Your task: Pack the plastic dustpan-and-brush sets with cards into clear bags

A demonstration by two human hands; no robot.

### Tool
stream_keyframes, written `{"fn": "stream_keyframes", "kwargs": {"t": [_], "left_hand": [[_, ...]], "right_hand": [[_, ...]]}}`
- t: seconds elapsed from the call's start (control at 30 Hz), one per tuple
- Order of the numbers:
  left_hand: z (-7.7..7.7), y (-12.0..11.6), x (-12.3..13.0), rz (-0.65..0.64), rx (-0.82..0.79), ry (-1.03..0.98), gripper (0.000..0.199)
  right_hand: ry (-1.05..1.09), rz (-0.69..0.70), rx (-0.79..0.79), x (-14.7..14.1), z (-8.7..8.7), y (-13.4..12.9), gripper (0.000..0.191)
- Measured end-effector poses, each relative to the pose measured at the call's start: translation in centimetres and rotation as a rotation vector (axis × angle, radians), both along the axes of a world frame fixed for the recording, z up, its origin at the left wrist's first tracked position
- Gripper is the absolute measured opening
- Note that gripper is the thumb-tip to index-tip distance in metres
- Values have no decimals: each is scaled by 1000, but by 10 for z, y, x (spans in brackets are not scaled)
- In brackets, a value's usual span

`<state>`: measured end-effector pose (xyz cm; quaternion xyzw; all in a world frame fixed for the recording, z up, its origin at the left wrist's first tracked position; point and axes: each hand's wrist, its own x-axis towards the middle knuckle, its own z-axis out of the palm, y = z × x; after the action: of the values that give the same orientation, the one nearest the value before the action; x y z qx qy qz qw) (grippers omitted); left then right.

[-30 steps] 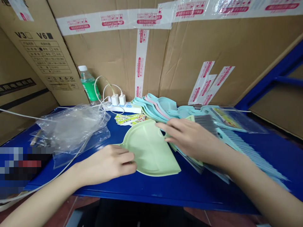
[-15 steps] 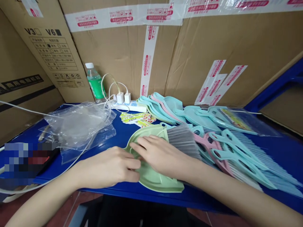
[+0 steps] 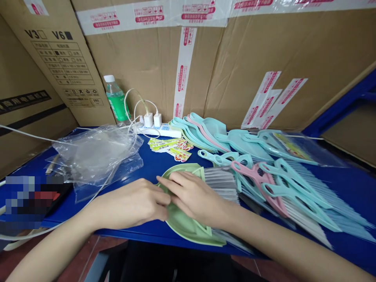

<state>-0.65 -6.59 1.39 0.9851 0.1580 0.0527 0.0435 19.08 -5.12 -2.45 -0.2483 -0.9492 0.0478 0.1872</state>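
Note:
A pale green dustpan lies at the front edge of the blue table, with a matching green hand brush nested in it. The brush's grey bristles stick out to the right, past the pan's lip. My left hand is closed around the dustpan's handle end, which its fingers mostly hide. Over the brush lies my right hand, its fingers bent onto the brush handle and the index finger reaching toward the left hand. The hands meet near the handle. Much of the brush handle is covered.
Blue and pink brushes lie heaped on the right, with stacked dustpans behind. Clear plastic bags spread on the left. Label cards, a power strip and a green-labelled bottle stand toward the cardboard wall. A white cable crosses the left side.
The brush has turned and settled lower in the dustpan, its bristles now running straighter to the right. My right index finger has stretched out leftward. My left hand stays on the handle end.

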Motion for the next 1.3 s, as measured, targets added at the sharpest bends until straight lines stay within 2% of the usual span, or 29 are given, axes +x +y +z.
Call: {"fn": "stream_keyframes", "kwargs": {"t": [0.17,0.27,0.4,0.5,0.6,0.67,0.8,0.93,1.07,1.3], "left_hand": [[0,0,-1,46,8,-32,34],[0,2,-2,66,-22,-95,29],[4,8,-5,125,-91,-204,32],[7,16,-11,330,14,-198,39],[7,24,-16,619,154,-25,38],[6,27,-16,702,147,110,37],[6,28,-12,738,50,239,38],[6,27,-11,723,5,245,44],[5,26,-13,691,-24,222,54],[6,24,-15,672,-56,210,53]], "right_hand": [[167,-44,-170,-1,-1,-1,37],[238,-35,-267,-3,0,-3,37],[249,-39,-261,-5,-1,-6,23],[274,-73,-202,-5,-2,-6,20],[316,-106,-203,-5,-4,-6,24],[313,-118,-213,-6,-5,-6,23],[254,-104,-232,-3,-2,-6,24],[138,-39,-276,12,12,-6,35],[48,-54,-303,27,22,-2,26],[70,-56,-391,22,14,2,19]]}}
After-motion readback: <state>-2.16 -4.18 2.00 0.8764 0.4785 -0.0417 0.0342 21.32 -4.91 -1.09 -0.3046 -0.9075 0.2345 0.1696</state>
